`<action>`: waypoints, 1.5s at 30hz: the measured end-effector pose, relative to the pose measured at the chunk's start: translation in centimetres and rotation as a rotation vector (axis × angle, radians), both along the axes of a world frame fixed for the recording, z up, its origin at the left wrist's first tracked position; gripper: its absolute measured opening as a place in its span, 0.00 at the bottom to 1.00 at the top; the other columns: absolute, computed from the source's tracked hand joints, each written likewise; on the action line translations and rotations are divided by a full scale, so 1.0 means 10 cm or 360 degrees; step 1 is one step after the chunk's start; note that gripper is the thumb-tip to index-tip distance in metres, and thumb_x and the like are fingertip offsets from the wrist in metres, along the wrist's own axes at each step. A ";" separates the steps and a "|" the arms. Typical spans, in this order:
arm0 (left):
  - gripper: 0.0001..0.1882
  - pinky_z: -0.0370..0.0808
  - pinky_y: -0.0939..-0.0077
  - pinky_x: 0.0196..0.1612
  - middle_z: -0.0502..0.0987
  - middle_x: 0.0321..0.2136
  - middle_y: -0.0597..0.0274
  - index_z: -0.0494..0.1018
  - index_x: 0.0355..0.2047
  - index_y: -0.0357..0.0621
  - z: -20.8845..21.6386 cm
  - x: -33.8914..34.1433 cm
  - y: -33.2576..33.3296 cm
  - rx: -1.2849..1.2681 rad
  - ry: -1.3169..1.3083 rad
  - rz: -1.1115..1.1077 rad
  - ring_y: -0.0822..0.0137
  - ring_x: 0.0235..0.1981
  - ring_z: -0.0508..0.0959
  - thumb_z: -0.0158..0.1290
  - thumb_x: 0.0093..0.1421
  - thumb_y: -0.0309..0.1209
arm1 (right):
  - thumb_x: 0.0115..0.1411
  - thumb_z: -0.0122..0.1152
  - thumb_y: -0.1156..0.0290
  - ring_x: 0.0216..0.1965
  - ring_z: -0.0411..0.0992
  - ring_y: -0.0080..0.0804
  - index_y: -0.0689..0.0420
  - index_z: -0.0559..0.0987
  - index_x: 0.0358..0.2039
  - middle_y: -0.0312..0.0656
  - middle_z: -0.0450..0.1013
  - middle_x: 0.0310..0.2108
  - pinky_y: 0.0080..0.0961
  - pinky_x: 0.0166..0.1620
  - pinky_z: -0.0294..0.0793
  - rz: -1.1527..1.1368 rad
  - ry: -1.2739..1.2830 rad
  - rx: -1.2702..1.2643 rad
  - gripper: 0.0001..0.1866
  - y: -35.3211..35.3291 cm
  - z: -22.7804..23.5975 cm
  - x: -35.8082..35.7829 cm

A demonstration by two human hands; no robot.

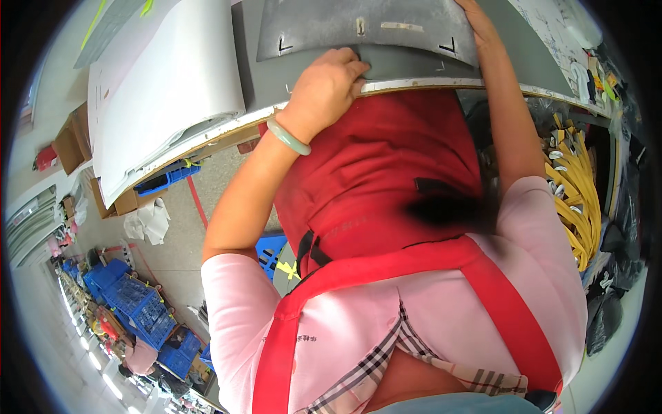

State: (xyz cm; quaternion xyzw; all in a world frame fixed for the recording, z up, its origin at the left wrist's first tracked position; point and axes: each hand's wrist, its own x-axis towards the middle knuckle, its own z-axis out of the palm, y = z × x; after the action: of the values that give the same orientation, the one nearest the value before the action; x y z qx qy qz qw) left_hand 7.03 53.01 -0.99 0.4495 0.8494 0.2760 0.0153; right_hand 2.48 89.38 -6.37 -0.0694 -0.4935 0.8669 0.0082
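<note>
A worn grey template board [358, 31], with slots and black corner marks, lies on a dark grey sheet [407, 61] at the table's front edge. My left hand [329, 86], a pale green bangle on its wrist, rests by the template's near edge. Its fingers are bent and pressed together; whatever they hold is hidden beneath them. At the template's right edge lies my right hand [478, 24], its visible fingers stretched along the board and partly cut off by the top of the picture.
A thick folded stack of white sheet [165, 62] covers the table's left part. Yellow strips [576, 193] hang below the table at right. Blue crates [138, 303] and cardboard boxes [72, 141] stand on the left. A white cloth [147, 222] lies on the floor.
</note>
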 end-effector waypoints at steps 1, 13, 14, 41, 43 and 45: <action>0.15 0.77 0.58 0.51 0.79 0.44 0.53 0.80 0.47 0.43 -0.02 0.01 0.04 -0.0008 0.0056 -0.0019 0.49 0.47 0.78 0.59 0.60 0.29 | 0.69 0.62 0.63 0.44 0.80 0.31 0.57 0.75 0.58 0.39 0.79 0.48 0.30 0.49 0.82 -0.0031 -0.0009 -0.0010 0.20 -0.02 -0.01 0.00; 0.10 0.78 0.60 0.52 0.81 0.48 0.49 0.79 0.43 0.43 -0.33 0.03 1.92 0.0431 0.0397 -0.0105 0.53 0.49 0.81 0.53 0.64 0.30 | 0.68 0.63 0.62 0.49 0.76 0.31 0.57 0.72 0.62 0.42 0.77 0.50 0.29 0.52 0.77 -0.0280 0.0206 -0.0085 0.25 -0.14 0.49 0.30; 0.09 0.79 0.61 0.51 0.82 0.47 0.47 0.80 0.40 0.43 -0.56 -0.08 1.98 0.0804 0.0532 0.0015 0.54 0.47 0.83 0.53 0.64 0.30 | 0.67 0.65 0.62 0.46 0.77 0.30 0.58 0.76 0.59 0.42 0.78 0.47 0.27 0.49 0.77 -0.0326 0.0231 -0.0057 0.23 -0.18 0.57 0.32; 0.10 0.78 0.68 0.29 0.80 0.25 0.61 0.81 0.42 0.39 0.98 -2.05 -2.56 0.1157 0.0124 0.1701 0.67 0.25 0.79 0.56 0.64 0.30 | 0.71 0.56 0.50 0.60 0.71 0.42 0.58 0.68 0.66 0.47 0.71 0.62 0.39 0.63 0.71 -0.0422 -0.0151 -0.0164 0.32 0.65 -0.34 1.05; 0.08 0.72 0.75 0.24 0.77 0.22 0.64 0.80 0.33 0.38 0.98 -1.72 -3.25 0.1500 0.0065 0.1817 0.72 0.20 0.74 0.56 0.64 0.30 | 0.71 0.57 0.50 0.60 0.70 0.40 0.57 0.68 0.66 0.46 0.70 0.62 0.37 0.63 0.71 -0.0402 -0.0224 -0.0243 0.31 0.55 -0.24 1.07; 0.13 0.69 0.73 0.21 0.76 0.18 0.62 0.78 0.24 0.37 0.72 -1.39 -3.93 0.1218 0.0063 0.2073 0.71 0.17 0.72 0.57 0.63 0.33 | 0.71 0.58 0.51 0.61 0.70 0.39 0.57 0.68 0.67 0.45 0.69 0.63 0.36 0.63 0.70 -0.0361 -0.0275 -0.0230 0.32 0.56 -0.24 1.06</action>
State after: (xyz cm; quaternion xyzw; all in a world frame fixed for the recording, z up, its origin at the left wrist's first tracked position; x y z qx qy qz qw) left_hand -6.88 13.75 6.25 -0.1645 0.7884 0.4967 -0.3234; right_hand 13.11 95.00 -8.78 -0.1993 -0.4176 0.8846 0.0586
